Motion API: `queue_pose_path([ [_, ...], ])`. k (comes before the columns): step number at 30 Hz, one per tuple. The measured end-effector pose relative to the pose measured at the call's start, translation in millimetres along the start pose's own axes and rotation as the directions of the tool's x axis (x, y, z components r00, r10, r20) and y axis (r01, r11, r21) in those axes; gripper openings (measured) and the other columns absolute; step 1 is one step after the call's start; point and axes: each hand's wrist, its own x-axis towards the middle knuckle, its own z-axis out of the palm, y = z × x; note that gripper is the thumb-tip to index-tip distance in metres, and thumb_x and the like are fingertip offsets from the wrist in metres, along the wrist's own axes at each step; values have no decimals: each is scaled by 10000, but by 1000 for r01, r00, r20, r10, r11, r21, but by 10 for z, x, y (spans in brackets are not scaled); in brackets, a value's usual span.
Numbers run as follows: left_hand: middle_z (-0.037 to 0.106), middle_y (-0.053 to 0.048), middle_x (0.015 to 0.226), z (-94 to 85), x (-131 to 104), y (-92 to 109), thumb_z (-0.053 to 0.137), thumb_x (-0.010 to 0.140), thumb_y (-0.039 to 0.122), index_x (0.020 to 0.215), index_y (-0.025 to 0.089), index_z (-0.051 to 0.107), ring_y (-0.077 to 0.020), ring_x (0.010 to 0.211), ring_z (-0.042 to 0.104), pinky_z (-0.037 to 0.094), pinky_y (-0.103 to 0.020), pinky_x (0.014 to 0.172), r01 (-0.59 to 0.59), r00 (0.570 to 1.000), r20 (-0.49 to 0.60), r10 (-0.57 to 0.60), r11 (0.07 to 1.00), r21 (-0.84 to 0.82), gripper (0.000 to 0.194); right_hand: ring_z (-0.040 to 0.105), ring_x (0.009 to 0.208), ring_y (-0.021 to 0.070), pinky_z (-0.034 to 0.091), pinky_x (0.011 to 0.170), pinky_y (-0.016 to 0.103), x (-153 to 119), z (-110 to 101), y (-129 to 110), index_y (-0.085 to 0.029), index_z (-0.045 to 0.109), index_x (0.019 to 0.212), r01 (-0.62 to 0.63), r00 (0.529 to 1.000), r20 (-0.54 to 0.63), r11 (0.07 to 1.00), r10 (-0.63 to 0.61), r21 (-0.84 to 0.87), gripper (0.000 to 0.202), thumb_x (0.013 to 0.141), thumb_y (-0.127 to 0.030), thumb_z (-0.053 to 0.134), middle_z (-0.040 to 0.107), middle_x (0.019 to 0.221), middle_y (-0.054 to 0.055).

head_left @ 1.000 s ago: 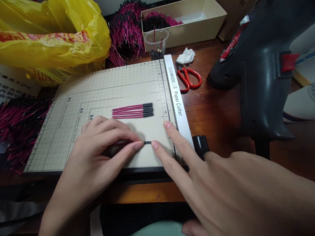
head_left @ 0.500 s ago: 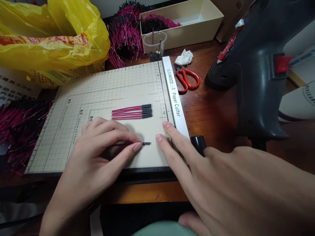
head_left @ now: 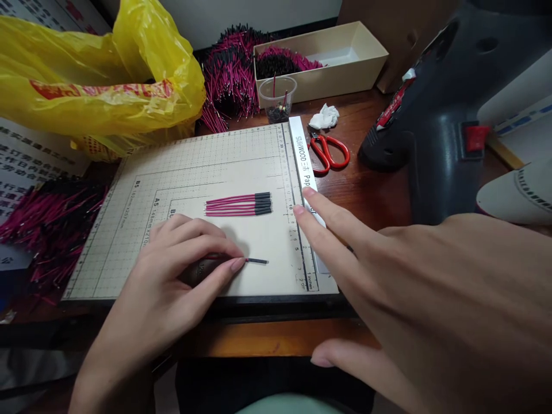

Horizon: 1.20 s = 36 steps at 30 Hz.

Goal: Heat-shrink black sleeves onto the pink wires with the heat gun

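Note:
My left hand (head_left: pixel 185 276) pinches a magenta wire with a black sleeve (head_left: pixel 257 261) between thumb and index finger, low over the paper cutter's board (head_left: pixel 241 172). The black end points right, past the fingertips; part of the magenta length is hidden under the hand. Beyond it lies a row of several magenta wires (head_left: pixel 233 205), side by side, black ends to the right. My right hand (head_left: pixel 397 287) holds nothing; its fingers are stretched and apart, with the fingertips over the cutter's ruler edge and white strip (head_left: pixel 297 144).
Red-handled cutters (head_left: pixel 330 154) and crumpled tissue (head_left: pixel 325 117) lie right of the board. Behind stand a clear plastic cup (head_left: pixel 278 103), a wire heap (head_left: pixel 230 75) and a cream box (head_left: pixel 328 80). A yellow bag (head_left: pixel 129 109) is at left, a dark power tool (head_left: pixel 444 149) at right.
My right hand has moved away and up along the cutter strip, its thumb spreading out. My left fingers now grip the wire further back, showing more of the black sleeve. The view has shifted slightly.

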Motion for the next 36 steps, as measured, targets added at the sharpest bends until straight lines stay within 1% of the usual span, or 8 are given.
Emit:
queue_pose_path([
  [3, 762, 70, 897, 11, -16, 2, 698, 958, 291, 865, 331, 759, -201, 911, 637, 434, -386, 828, -2, 1000, 2, 2, 1000, 6, 117, 473, 499, 165, 173, 415, 389, -4, 11, 16, -82, 782, 1295, 5, 1000, 2, 1000, -5, 21, 988, 678, -850, 708, 777, 1231, 251],
  [7, 758, 72, 870, 40, -33, 20, 677, 967, 294, 852, 321, 743, -204, 888, 644, 415, -410, 842, 11, 1000, 18, -12, 1000, 20, 135, 408, 469, 143, 151, 416, 388, 4, 1, 0, -69, 770, 1316, -15, 997, 70, 995, 8, 96, 891, 719, -731, 761, 789, 1178, 237],
  [11, 763, 60, 884, 54, -36, 35, 674, 970, 305, 869, 322, 751, -221, 905, 648, 404, -438, 867, 30, 999, 25, -31, 999, 27, 128, 350, 469, 143, 182, 437, 363, 36, -88, -13, -124, 796, 1273, -25, 988, 155, 994, 8, 102, 714, 762, -623, 797, 759, 793, 120],
  [14, 762, 55, 884, 53, -39, 51, 671, 968, 307, 867, 325, 753, -230, 907, 645, 401, -451, 874, 42, 999, 28, -43, 999, 21, 131, 247, 468, 143, 215, 446, 344, 38, -100, -13, -121, 804, 1225, -47, 985, 167, 997, 36, 65, 671, 781, -622, 779, 621, 586, 54],
  [21, 766, 56, 881, 59, -36, 84, 668, 964, 295, 837, 320, 739, -230, 902, 659, 399, -461, 878, 33, 998, 47, -33, 999, 9, 148, 105, 515, 122, 123, 451, 338, 21, 4, 6, -115, 818, 1073, 0, 997, 83, 997, -6, 78, 732, 693, -739, 777, 495, 540, 14],
  [24, 770, 58, 889, 56, -38, 83, 662, 966, 290, 852, 319, 741, -223, 896, 666, 404, -456, 882, 35, 998, 57, -36, 999, 5, 142, 126, 514, 123, 129, 459, 339, 26, -1, 2, -125, 815, 1059, -11, 997, 72, 998, 7, 60, 704, 690, -724, 787, 511, 556, 19],
  [30, 768, 57, 887, 45, -44, 84, 652, 973, 317, 860, 314, 745, -214, 880, 673, 411, -435, 877, 40, 998, 52, -41, 999, 21, 147, 226, 469, 115, 135, 464, 341, 6, -3, -20, -88, 809, 1118, -3, 998, 70, 999, 0, 52, 745, 738, -727, 760, 742, 820, 145],
  [36, 762, -1, 954, 55, 174, 86, 616, 967, 360, 863, 295, 750, -260, 939, 671, 404, -444, 867, 53, 993, -110, -31, 977, 208, 182, 400, 438, 125, 228, 425, 332, 41, 4, -27, 7, 728, 1342, -23, 999, 43, 998, 21, 60, 909, 823, -739, 690, 766, 1209, 287],
])
